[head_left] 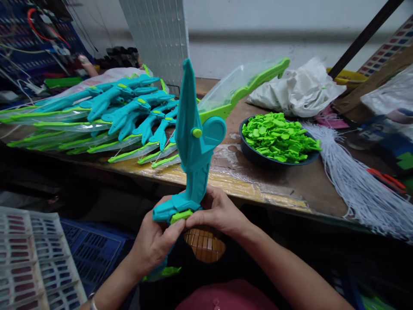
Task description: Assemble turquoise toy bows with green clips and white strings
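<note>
Left hand (153,241) and right hand (223,212) hold the base of one upright turquoise plastic frame (190,150) before a brown table (331,191); thumbs (198,218) at small lime-green plastic clip (181,216); beyond, round dark bowl (249,152) of lime-green plastic pieces (280,137)

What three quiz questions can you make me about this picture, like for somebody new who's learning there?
1. True or false: the left hand and the right hand both hold the turquoise piece.
2. What is heaped in the dark bowl? A) wooden spoons B) small green pieces C) white bags
3. Fill in: in the picture, the white strings lie to the ____ of the bowl.

Key: 1. True. 2. B. 3. Right.
</note>
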Action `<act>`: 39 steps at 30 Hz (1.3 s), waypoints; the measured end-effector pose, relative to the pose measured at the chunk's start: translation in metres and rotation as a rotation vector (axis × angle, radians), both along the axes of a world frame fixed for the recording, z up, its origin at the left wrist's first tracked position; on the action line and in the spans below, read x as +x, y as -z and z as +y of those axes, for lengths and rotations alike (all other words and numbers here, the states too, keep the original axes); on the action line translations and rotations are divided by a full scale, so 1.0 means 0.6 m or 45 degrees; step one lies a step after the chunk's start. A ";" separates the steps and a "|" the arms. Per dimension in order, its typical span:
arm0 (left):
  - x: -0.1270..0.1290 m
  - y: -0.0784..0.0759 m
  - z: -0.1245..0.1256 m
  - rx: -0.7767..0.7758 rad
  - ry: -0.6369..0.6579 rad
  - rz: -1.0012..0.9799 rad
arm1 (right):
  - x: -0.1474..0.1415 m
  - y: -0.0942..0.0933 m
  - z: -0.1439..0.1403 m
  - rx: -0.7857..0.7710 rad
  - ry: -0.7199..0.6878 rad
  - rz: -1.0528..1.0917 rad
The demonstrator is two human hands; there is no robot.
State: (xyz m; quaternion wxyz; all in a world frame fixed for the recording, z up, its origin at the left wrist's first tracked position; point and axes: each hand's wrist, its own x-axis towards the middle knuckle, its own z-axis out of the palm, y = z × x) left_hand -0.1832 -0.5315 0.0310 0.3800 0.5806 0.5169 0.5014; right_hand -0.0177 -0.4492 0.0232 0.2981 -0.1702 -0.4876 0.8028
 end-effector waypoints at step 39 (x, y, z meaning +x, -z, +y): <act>-0.036 0.076 0.001 -0.271 -0.142 0.074 | 0.025 0.035 0.002 0.685 0.364 -0.457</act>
